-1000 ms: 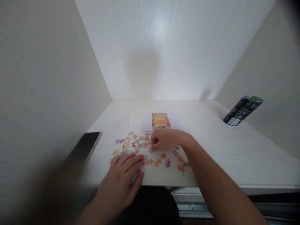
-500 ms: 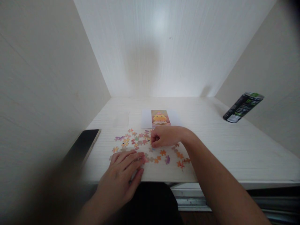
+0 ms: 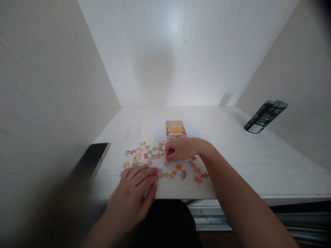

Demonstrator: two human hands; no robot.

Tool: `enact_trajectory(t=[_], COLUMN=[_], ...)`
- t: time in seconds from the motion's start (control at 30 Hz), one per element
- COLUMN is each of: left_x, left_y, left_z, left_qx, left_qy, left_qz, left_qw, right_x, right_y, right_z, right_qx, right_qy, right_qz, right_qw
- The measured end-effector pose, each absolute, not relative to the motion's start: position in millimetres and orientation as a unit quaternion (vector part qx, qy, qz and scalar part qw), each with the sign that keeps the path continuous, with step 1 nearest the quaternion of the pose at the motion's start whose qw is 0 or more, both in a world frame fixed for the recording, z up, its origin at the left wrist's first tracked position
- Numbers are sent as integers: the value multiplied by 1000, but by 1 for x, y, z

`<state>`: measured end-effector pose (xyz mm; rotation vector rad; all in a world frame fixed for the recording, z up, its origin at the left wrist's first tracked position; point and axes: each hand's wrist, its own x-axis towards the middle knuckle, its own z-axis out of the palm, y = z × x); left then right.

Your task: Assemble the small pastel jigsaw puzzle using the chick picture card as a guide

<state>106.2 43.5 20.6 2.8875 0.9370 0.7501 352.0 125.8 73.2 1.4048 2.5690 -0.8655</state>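
Nearest, the left hand (image 3: 134,196) lies flat at the near edge of the pale wood-grain tabletop (image 3: 245,162), fingers (image 3: 144,172) together, tips touching scattered small colourful cardboard puzzle pieces (image 3: 147,156). Beyond, the right hand (image 3: 181,148) curls over the pieces, fingertips bunched; whether they pinch 1 is unclear. Farther back lies a yellow-duck picture card (image 3: 174,129).

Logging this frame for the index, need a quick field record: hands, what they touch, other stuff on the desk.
left hand: flat, palm down at the near desk edge, fingertips on the puzzle pieces
right hand: curled, fingertips down among the pieces; whether it pinches one is hidden
puzzle pieces: loose, scattered, mostly orange, pink, purple
reference picture: yellow figure, lying flat behind the pieces
phone: dark screen, left desk edge
can: black and green, far right
desk: white woodgrain
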Motion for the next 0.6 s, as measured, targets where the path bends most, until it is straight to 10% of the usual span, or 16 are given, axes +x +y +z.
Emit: enact_trajectory(t=[0.6], left_x=[107], left_y=[44], left_z=[20], left_qx=[922], left_qy=[301], left_qz=[246], left_qw=[10], right_x=[354], right_y=[129], right_z=[74], right_qx=[454], right_qy=[809], right_qz=[-373], right_qw=[-22])
